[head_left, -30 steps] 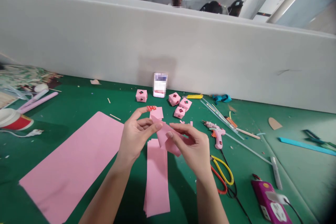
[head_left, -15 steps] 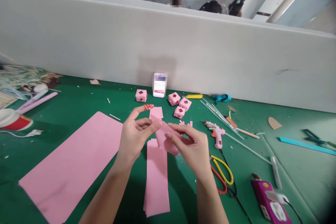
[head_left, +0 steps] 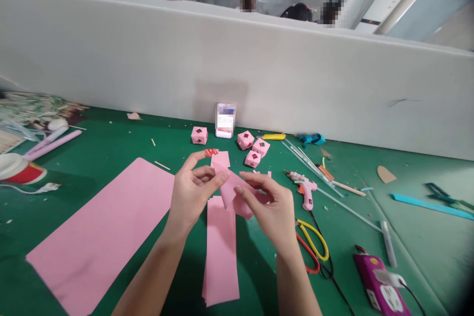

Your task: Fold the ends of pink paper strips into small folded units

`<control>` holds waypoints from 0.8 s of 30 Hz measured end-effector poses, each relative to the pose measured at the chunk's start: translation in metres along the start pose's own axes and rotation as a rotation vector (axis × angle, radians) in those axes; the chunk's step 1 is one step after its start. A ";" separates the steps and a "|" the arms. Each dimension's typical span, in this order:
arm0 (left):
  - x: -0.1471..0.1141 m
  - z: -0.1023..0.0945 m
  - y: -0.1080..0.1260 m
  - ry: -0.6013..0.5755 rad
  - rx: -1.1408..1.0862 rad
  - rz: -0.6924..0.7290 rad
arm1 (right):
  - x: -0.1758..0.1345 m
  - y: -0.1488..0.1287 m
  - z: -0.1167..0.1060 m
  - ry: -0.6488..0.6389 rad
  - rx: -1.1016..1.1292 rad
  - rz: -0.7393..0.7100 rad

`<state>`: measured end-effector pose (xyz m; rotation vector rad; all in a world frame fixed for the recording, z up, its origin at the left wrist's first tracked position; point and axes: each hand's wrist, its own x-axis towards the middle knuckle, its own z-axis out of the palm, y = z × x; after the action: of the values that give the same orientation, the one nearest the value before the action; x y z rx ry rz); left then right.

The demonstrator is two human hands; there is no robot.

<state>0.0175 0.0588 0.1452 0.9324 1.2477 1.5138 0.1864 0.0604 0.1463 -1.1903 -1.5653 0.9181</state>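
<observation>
Holding a small folded pink paper piece between them, the left hand and the right hand worked just above the green table. Head view only. Left thumb and forefinger were pinched shut on the piece's left edge; right fingers were curled closed over its right part. How far the fold had been creased could not be told, since the fingers hid most of it.

Directly beneath the hands lay a stack of pink strips; a large pink sheet lay to the left. Four finished pink cubes sat farther off, near the white partition. A pink glue gun and yellow-handled scissors lay just right of the right hand.

Risk, as judged: the thin paper could tear or crease crooked if either pinch pulled unevenly. The right wrist sat near the scissors and the gun's cord; a sideways sweep could snag them.
</observation>
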 end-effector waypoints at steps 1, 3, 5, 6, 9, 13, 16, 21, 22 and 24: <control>0.000 0.000 0.001 0.001 0.012 0.003 | 0.000 -0.001 0.000 -0.010 0.009 0.016; -0.001 0.000 0.003 -0.011 0.040 -0.002 | 0.001 -0.003 -0.001 -0.040 0.050 0.063; -0.003 0.002 0.005 -0.039 0.079 -0.015 | 0.002 -0.006 -0.001 -0.060 0.099 0.113; -0.004 0.003 0.006 -0.052 0.098 -0.018 | 0.003 -0.006 -0.001 -0.061 0.116 0.131; -0.006 0.005 0.007 -0.065 0.139 -0.010 | 0.005 -0.006 -0.001 -0.055 0.137 0.148; -0.005 0.005 0.006 -0.101 0.124 -0.032 | 0.006 -0.001 0.000 -0.024 0.110 0.111; -0.003 0.003 0.004 -0.171 0.138 -0.059 | 0.006 0.002 0.000 0.034 0.088 0.090; -0.003 0.001 0.003 -0.183 0.232 -0.034 | 0.007 0.003 -0.002 0.050 0.082 0.081; -0.003 0.002 0.003 -0.177 0.241 -0.034 | 0.007 0.003 -0.002 0.043 0.082 0.077; -0.004 0.001 0.003 -0.159 0.254 -0.027 | 0.007 0.003 -0.002 0.036 0.080 0.071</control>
<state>0.0193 0.0553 0.1489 1.1724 1.3497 1.2518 0.1886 0.0678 0.1457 -1.2050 -1.4524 0.9909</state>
